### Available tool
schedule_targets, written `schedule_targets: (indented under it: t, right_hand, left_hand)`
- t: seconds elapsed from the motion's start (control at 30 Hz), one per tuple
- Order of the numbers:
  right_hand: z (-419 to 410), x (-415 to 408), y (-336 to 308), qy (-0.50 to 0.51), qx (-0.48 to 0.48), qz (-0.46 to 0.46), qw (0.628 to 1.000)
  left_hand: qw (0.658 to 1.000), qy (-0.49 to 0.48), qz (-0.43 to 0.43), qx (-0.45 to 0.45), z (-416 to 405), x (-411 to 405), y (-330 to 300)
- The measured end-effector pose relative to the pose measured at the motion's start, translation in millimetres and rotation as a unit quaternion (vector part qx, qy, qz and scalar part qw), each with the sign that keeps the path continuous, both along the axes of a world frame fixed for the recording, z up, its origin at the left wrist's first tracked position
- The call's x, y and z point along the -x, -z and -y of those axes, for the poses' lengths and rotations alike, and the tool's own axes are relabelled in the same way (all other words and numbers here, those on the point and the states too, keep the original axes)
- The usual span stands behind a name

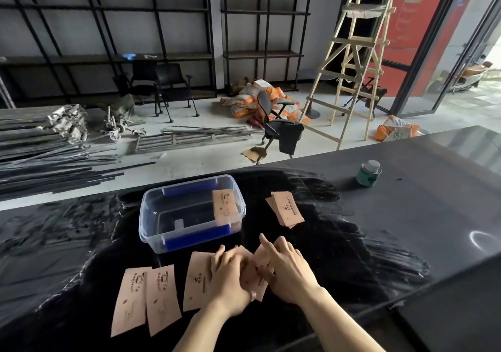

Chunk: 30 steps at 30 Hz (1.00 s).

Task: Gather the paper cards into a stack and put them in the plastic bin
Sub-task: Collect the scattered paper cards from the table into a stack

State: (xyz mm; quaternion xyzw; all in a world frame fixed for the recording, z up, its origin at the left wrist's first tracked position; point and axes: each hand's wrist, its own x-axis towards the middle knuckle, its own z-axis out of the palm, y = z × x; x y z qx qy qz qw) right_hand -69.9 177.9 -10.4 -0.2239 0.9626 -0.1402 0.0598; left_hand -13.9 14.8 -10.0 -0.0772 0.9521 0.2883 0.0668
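Tan paper cards lie spread on the black counter. Two cards (147,297) sit side by side at the near left, and another card (196,278) lies partly under my left hand (229,275). My right hand (287,267) presses on a few overlapping cards (259,270) between both hands, fingers curled on them. A small fanned pile of cards (287,209) rests right of the clear plastic bin (151,216). One card (225,206) leans inside the bin against its right wall.
A small green jar with a grey lid (368,174) stands at the far right of the counter (420,216). The counter's far edge drops to a floor with metal rods, chairs, sacks and a wooden ladder.
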Motion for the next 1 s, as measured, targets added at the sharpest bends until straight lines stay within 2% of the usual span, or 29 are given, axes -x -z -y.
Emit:
schedule_targets:
  t: [0.1, 0.23, 0.37, 0.53, 0.6, 0.7, 0.77, 0.83, 0.93, 1.0]
  right_hand:
    - [-5, 1, 0, -0.006, 0.029, -0.006, 1.0]
    - [-15, 1, 5, 0.005, 0.072, -0.021, 0.997]
    - [-17, -1, 2, -0.012, 0.11, -0.064, 0.992]
    - [-17, -5, 4, -0.041, 0.125, -0.095, 0.987]
    - [-18, -5, 5, -0.044, 0.129, -0.098, 0.986]
    - [-17, -2, 3, -0.051, 0.129, -0.103, 0.985]
    - [-16, 1, 1, -0.059, 0.121, -0.095, 0.986]
    - [-13, 2, 1, -0.066, 0.107, -0.09, 0.988]
    - [-11, 3, 0, -0.071, 0.093, -0.088, 0.989]
    - [-10, 4, 1, -0.071, 0.094, -0.09, 0.989]
  left_hand:
    - [0.998, -0.042, 0.019, -0.047, 2, 3, -5]
    - [0.999, -0.024, -0.046, -0.012, 4, 12, -3]
    - [0.99, 0.002, -0.082, -0.117, 0, 15, -17]
    - [0.983, 0.013, -0.111, -0.143, 5, 11, -18]
    - [0.988, -0.011, -0.113, -0.101, 15, 7, -16]
    - [0.994, -0.054, -0.084, 0.037, 34, 7, -11]
    - [0.985, -0.09, -0.048, 0.137, 39, 7, -10]
    - [0.974, -0.107, -0.041, 0.196, 38, 6, -9]
    - [0.976, -0.094, -0.065, 0.188, 37, 6, -6]
    - [0.986, -0.097, -0.058, 0.121, 40, 8, -8]
